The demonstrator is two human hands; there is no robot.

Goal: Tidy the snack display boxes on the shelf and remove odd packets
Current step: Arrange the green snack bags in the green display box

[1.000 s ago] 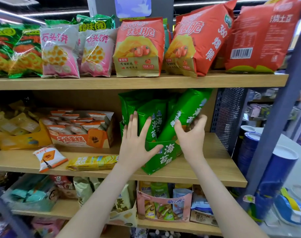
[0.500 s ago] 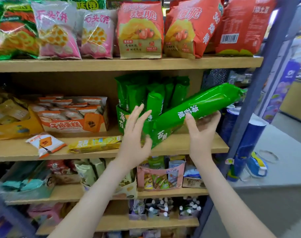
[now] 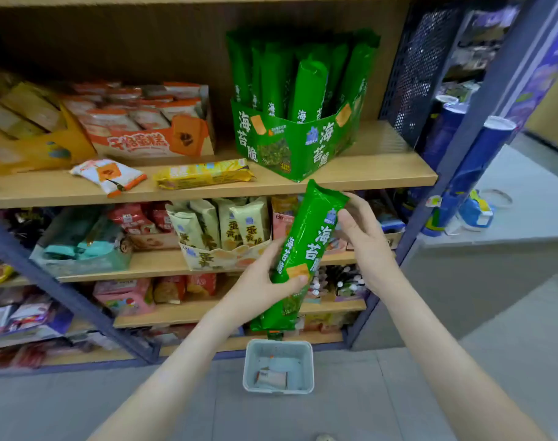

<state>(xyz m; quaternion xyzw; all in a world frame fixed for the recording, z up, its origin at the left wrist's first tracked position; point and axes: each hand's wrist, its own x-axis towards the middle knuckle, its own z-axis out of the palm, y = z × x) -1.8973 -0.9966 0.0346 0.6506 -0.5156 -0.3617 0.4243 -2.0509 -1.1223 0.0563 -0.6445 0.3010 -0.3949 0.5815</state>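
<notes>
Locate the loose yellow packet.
Head view, left of centre: the yellow packet lies flat on the shelf, between the white-orange packet and the green display box.

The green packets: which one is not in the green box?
The green packet held between the left hand and the right hand, out in front of the shelves. The others stand upright in the green box.

**Green packet (image 3: 306, 246) held in front of the shelf (image 3: 382, 167)**

The left hand (image 3: 258, 281) grips the long packet's lower half, and the right hand (image 3: 366, 246) holds it near the top. It is tilted, below the shelf edge. On the shelf, the green display box (image 3: 290, 148) holds matching packets upright. Left of the box lie a yellow packet (image 3: 204, 173) and a white-and-orange packet (image 3: 109, 175). A grey basket (image 3: 279, 348) sits on the floor (image 3: 334, 415).
</notes>
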